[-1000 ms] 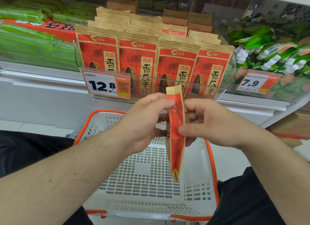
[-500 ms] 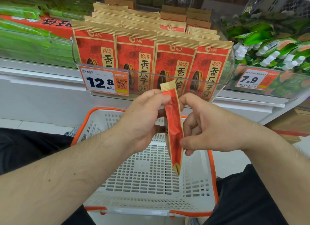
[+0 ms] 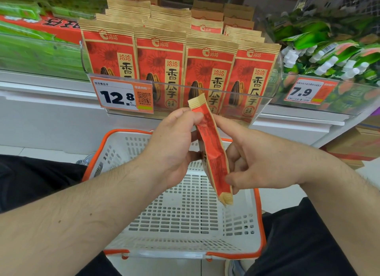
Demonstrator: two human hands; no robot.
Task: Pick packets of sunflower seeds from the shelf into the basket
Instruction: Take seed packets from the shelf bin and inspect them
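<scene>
While both hands hold one packet [image 3: 212,152] edge-on above the basket [image 3: 259,220], the step in hand looks like the carry from shelf to basket, just short of the drop.

- Left hand [image 3: 170,146]: thumb and fingers pinch the packet near its top edge. Curled round it, gripping.
- Right hand [image 3: 257,162]: forefinger lies along the packet's upper side, thumb presses near the lower end; other fingers curled behind. Also gripping.
- Packet: red with tan sealed ends, tilted, top end up by the left thumb, bottom end hanging below the right thumb. Apart from the basket floor, directly over it.

Next move, as I judge it: lower both hands toward the basket floor and let go, or release one hand first. Little care needed; the packet looks light and flat.

Containers:
- Basket: white mesh, orange rim, below and between the forearms. Nothing visible inside; the hands hide part of the floor.
- Clear shelf bin [image 3: 273,86] beyond the fingertips: rows of matching red packets [image 3: 160,66] standing upright, four across the front, more behind. Price tag [image 3: 121,96] reading 12.8 clipped at its left front.
- Bin further right of the right hand: green packs [image 3: 329,49], tag 7.9.
</scene>
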